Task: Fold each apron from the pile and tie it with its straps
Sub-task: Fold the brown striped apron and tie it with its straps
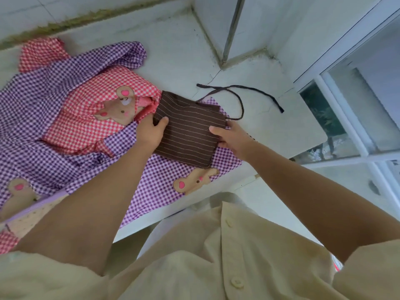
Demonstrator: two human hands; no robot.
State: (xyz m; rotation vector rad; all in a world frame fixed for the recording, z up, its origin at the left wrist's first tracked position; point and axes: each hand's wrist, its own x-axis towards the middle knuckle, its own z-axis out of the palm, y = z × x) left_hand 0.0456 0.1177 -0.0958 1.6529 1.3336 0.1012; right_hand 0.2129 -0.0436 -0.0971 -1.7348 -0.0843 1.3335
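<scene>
Brown apron point(188, 135): matt woven cloth, thin pale stripes. Purple apron point(43, 105): matt gingham cloth.

The folded apron point(188, 135) is brown with thin pale stripes, its straps point(238, 98) dark brown. Under it lies a purple-white gingham apron point(164, 176); left of it, a red-white gingham apron point(86, 126) with a tan bear patch point(116, 111).

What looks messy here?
The brown apron has its straps lying loose and crossed on the white counter, not tied yet. The red checked apron and purple checked apron lie crumpled in a heap at left.
</scene>
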